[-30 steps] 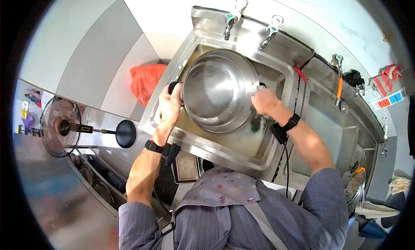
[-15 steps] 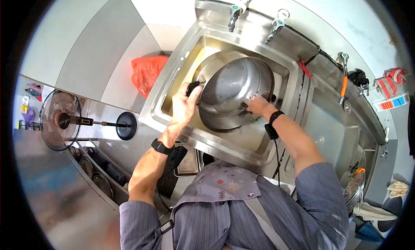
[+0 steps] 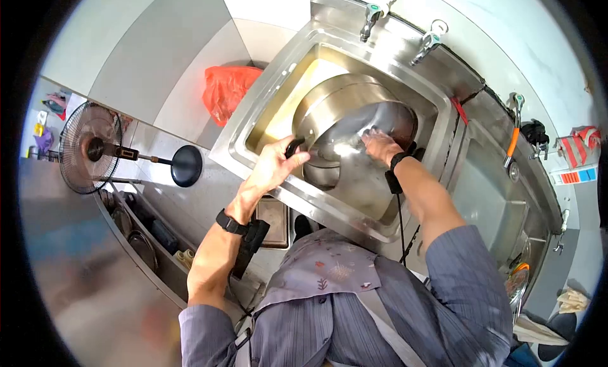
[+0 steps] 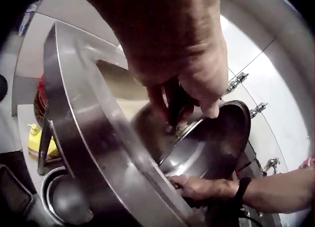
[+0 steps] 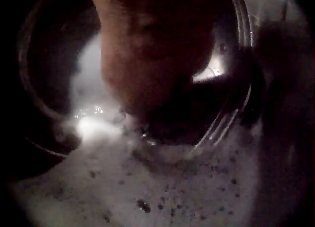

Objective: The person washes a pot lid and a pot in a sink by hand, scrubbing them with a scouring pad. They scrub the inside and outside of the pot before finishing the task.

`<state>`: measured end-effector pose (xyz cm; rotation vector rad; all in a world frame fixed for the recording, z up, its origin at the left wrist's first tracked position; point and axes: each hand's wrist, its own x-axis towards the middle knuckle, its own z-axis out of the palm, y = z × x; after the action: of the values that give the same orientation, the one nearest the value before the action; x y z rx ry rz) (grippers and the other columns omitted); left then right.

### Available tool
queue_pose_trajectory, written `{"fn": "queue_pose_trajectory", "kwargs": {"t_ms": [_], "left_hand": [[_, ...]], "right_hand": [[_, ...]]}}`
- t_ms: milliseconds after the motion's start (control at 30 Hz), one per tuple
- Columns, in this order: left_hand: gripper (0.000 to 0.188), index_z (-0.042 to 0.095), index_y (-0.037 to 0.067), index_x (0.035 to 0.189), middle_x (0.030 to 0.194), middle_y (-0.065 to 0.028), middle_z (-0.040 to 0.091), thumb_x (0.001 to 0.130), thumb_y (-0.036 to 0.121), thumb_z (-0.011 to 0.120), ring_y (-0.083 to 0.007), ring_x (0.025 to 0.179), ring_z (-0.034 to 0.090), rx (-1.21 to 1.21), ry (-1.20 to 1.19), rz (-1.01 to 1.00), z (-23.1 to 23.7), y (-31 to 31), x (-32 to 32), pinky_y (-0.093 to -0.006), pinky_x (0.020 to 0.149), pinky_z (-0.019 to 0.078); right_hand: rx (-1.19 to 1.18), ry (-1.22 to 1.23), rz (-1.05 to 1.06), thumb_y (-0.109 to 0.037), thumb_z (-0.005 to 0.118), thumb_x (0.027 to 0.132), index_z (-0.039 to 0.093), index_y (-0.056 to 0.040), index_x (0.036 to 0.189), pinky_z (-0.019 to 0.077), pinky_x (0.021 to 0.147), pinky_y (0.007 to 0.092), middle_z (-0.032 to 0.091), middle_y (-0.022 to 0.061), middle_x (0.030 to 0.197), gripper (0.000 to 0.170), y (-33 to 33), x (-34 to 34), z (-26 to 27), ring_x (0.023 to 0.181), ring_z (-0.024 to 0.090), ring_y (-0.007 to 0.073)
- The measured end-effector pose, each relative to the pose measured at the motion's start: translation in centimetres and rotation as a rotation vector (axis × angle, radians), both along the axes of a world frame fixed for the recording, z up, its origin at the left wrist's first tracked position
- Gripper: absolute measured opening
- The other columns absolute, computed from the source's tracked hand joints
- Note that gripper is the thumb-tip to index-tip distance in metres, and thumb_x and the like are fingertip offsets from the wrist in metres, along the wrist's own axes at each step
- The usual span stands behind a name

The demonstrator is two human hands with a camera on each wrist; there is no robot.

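Head view, left hand point(image 3: 277, 163) curled, gripping pot handle point(image 3: 293, 147)

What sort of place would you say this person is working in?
Probably a kitchen's washing-up area, perhaps a commercial one: a large metal pot is tilted in a stainless-steel sink, a second basin adjoins it, and taps line the wall side.

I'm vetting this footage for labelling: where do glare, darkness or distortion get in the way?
Head: fisheye bending, black corners, bright glare on the pot; left wrist: the left hand partly shadowed; right wrist: darkest and blurry, the right hand dim near white glare.
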<state>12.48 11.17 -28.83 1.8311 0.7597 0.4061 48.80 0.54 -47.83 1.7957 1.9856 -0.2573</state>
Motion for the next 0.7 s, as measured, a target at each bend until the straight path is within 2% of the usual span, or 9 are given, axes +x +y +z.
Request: {"fn": "queue_pose_trajectory", "kwargs": {"t_ms": [200,233,333,433,467,533,567,633,700], "left_hand": [[0.034,0.055,0.006,0.082,0.071,0.0047,0.043,0.091,0.018,0.085,-0.0082,0.068,0.042,0.028,0.042,-0.019,-1.9,-2.8,-0.7,-0.0296,0.060,0.0393],[0.034,0.055,0.006,0.082,0.070,0.0046,0.044,0.091,0.018,0.085,-0.0081,0.068,0.042,0.037,0.027,0.011,-2.6,-3.1,-0.6,-0.0295,0.060,0.0394],[0.033,0.055,0.007,0.081,0.070,0.0050,0.044,0.092,0.018,0.085,-0.0081,0.068,0.042,0.049,0.014,0.059,-2.8,-3.6,-0.6,-0.0290,0.061,0.0400],[0.032,0.056,0.007,0.082,0.071,0.0057,0.045,0.092,0.018,0.084,-0.0080,0.069,0.043,-0.010,0.014,0.063,-3.1,-3.5,-0.9,-0.0287,0.061,0.0405],[0.032,0.056,0.006,0.082,0.071,0.0059,0.046,0.092,0.018,0.084,-0.0081,0.069,0.043,-0.012,-0.002,0.076,-3.0,-3.5,-0.9,-0.0286,0.061,0.0408],[0.031,0.056,0.006,0.083,0.071,0.0060,0.046,0.093,0.017,0.084,-0.0081,0.069,0.043,-0.013,-0.025,0.087,-3.2,-3.3,-0.8,-0.0285,0.062,0.0411],[0.031,0.057,0.006,0.083,0.072,0.0059,0.047,0.093,0.017,0.084,-0.0081,0.069,0.044,0.002,-0.042,0.086,-3.6,-3.1,-0.9,-0.0284,0.062,0.0413],[0.031,0.057,0.006,0.084,0.072,0.0053,0.048,0.092,0.019,0.084,-0.0084,0.070,0.044,-0.030,-0.044,0.106,-3.3,-3.4,-1.0,-0.0287,0.063,0.0423],[0.030,0.058,0.005,0.084,0.072,0.0014,0.050,0.091,0.018,0.084,-0.0113,0.068,0.046,-0.007,-0.022,0.127,-3.3,-3.6,-1.0,-0.0311,0.063,0.0438]], "right_hand": [[0.345,0.419,-0.712,-0.038,0.043,0.110,0.061,0.0012,0.130,0.0536,0.100,0.0521,0.061,0.0254,0.132,0.048,2.5,1.7,-5.2,0.125,0.056,0.0465],[0.102,0.019,-0.370,-0.035,0.047,0.108,0.060,0.0031,0.136,0.0549,0.097,0.0522,0.063,0.0242,0.127,0.049,2.0,-0.2,-5.5,0.125,0.056,0.0485],[0.102,0.001,-0.160,-0.020,0.056,0.095,0.071,-0.0013,0.124,0.0524,0.091,0.0568,0.070,0.0219,0.130,0.038,0.6,-8.1,-2.7,0.121,0.062,0.0417],[-0.093,0.508,-0.257,-0.012,0.048,0.093,0.074,0.0008,0.103,0.0553,0.088,0.0485,0.073,0.0225,0.114,0.030,4.1,-12.7,-3.5,0.106,0.069,0.0374],[-0.216,0.485,0.053,-0.013,0.048,0.095,0.071,0.0025,0.112,0.0548,0.093,0.0472,0.070,0.0248,0.123,0.032,6.5,-13.4,-9.5,0.114,0.067,0.0364],[0.073,1.773,-1.111,-0.015,0.044,0.101,0.064,0.0041,0.126,0.0530,0.099,0.0463,0.065,0.0296,0.131,0.037,0.7,-15.8,-0.9,0.119,0.065,0.0386],[0.077,1.770,-1.107,-0.015,0.044,0.101,0.064,0.0041,0.126,0.0530,0.099,0.0463,0.065,0.0296,0.131,0.037,1.5,-15.3,0.0,0.119,0.065,0.0386],[-0.103,1.448,-0.164,-0.018,0.044,0.104,0.049,0.0040,0.148,0.0466,0.111,0.0446,0.056,0.0343,0.144,0.049,3.4,-14.5,1.9,0.135,0.057,0.0395],[-0.202,1.193,-0.313,-0.015,0.043,0.104,0.049,0.0018,0.150,0.0451,0.113,0.0453,0.055,0.0319,0.147,0.049,2.1,-15.1,5.6,0.137,0.054,0.0408]]}}
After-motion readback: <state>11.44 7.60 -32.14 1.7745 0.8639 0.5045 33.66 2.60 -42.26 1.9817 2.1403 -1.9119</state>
